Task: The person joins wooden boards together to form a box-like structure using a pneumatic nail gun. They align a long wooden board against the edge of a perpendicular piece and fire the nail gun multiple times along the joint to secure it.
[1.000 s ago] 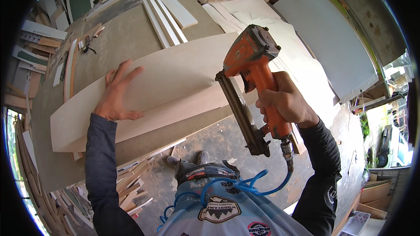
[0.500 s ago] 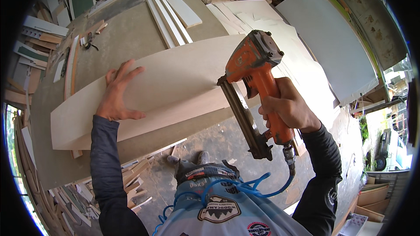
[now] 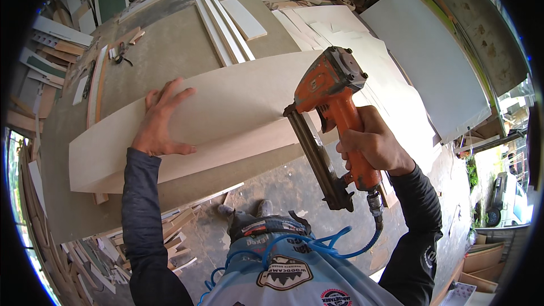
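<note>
An orange pneumatic nail gun [image 3: 341, 105] is gripped by its handle in my right hand [image 3: 371, 140]. Its nose touches, or comes very close to, the upper surface of a long pale wooden panel [image 3: 238, 99], right of the panel's middle. My left hand [image 3: 162, 122] rests on that panel with fingers spread, the thumb lying over its near edge. The panel seems to be part of a box-like piece, its near side dropping toward me. From the gun's handle a blue coiled air hose [image 3: 334, 249] runs across my front.
The piece lies on a large brown board [image 3: 164, 39]. White-faced strips [image 3: 224, 28] and a short white board [image 3: 243, 18] lie beyond it. Pliers [image 3: 120, 56] sit at the far left. Wood offcuts [image 3: 102, 260] cover the lower left floor. A large white sheet [image 3: 425, 56] leans at the right.
My left hand has slid slightly to the right along the panel. The nail gun stays at nearly the same spot, and the whole view has shifted a little.
</note>
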`<state>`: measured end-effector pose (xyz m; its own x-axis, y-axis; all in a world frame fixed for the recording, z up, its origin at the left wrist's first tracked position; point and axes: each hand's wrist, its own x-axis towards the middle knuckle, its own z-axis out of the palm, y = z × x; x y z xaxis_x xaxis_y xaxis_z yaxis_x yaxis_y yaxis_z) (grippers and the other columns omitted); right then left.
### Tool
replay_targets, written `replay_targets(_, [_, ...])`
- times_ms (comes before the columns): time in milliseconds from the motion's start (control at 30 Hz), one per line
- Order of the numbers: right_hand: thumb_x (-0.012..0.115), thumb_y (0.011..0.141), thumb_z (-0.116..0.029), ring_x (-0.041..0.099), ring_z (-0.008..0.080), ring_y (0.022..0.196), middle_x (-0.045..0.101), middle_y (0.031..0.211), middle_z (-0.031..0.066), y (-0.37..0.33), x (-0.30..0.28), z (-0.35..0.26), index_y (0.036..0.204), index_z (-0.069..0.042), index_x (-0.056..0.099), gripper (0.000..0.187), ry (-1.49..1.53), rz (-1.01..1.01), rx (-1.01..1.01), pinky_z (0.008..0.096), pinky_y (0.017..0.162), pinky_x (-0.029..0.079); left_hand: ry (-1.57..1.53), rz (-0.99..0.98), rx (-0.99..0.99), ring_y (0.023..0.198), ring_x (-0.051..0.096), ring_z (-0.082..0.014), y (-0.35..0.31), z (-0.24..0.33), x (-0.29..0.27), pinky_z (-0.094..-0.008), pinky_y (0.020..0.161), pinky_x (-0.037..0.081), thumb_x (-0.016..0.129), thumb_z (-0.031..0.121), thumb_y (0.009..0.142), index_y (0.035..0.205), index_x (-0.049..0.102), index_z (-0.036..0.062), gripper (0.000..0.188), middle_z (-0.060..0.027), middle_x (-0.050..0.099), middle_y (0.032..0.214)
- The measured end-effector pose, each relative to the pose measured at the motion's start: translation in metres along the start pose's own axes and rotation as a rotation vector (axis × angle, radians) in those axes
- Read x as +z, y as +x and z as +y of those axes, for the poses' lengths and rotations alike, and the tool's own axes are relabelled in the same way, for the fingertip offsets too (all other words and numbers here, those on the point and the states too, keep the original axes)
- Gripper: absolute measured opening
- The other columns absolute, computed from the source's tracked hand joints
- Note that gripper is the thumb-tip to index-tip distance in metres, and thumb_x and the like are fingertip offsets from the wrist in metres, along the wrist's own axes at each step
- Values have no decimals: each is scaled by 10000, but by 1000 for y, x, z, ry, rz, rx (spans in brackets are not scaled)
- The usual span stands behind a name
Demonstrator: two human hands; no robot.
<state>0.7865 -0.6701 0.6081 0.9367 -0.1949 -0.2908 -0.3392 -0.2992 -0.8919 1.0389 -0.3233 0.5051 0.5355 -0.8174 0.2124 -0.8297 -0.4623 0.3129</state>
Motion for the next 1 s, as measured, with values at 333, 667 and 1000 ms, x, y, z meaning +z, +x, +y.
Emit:
replay_targets(333, [660, 775, -132, 657, 189, 522, 653, 699, 106, 2, 9, -2, 952, 99, 608, 296, 17, -79, 36, 307, 492, 570, -15, 12, 1, 1461, 343, -390, -1, -3, 3, -558, 1198, 148, 901, 587, 391, 1463, 514, 173, 1212, -216, 374, 1561])
replay_targets(667, [659, 797, -142, 663, 172, 528, 665, 682, 79, 16, 35, -15, 861, 60, 629, 214, 40, -190, -13, 297, 503, 557, 48, 11, 33, 1462, 327, -399, -2, -3, 5, -597, 1178, 158, 885, 665, 412, 1460, 492, 147, 1233, -228, 372, 1540])
replay_targets(1000, [665, 785, -145, 643, 163, 518, 660, 656, 74, 21, 44, -18, 828, 48, 646, 199, 15, -214, -51, 302, 515, 540, 38, 14, 24, 1453, 335, -406, -2, -2, 5, -601, 1177, 166, 875, 676, 415, 1453, 495, 146, 1226, -228, 378, 1528])
